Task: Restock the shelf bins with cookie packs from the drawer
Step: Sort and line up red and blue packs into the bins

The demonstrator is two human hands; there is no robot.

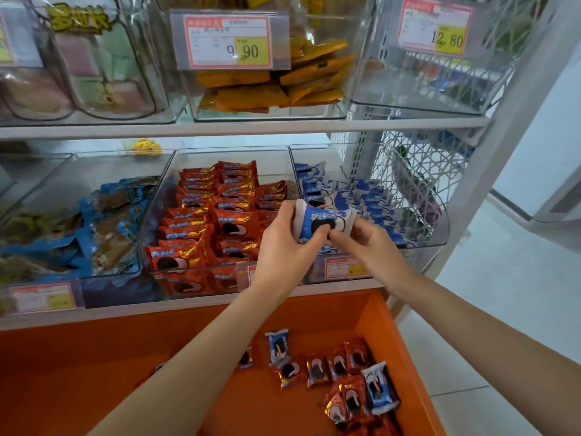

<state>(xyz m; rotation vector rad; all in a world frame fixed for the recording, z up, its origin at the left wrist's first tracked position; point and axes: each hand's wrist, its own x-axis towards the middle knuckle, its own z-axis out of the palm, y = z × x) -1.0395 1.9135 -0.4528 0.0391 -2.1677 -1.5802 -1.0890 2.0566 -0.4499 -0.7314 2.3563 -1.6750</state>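
I see left hand and right hand both pinching blue-and-white foil cookie pack, above open orange drawer. Clear plastic bins on white shelf above drawer. Pale tiled floor right of drawer.

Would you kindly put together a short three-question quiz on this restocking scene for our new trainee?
1. True or false: the left hand and the right hand hold the same blue pack.
2. What colour are the cookie packs in the bin just left of the hands? A red, B green, C white.
3. Fill in: the orange drawer holds red packs and ____ ones.
Key: 1 true; 2 A; 3 blue.
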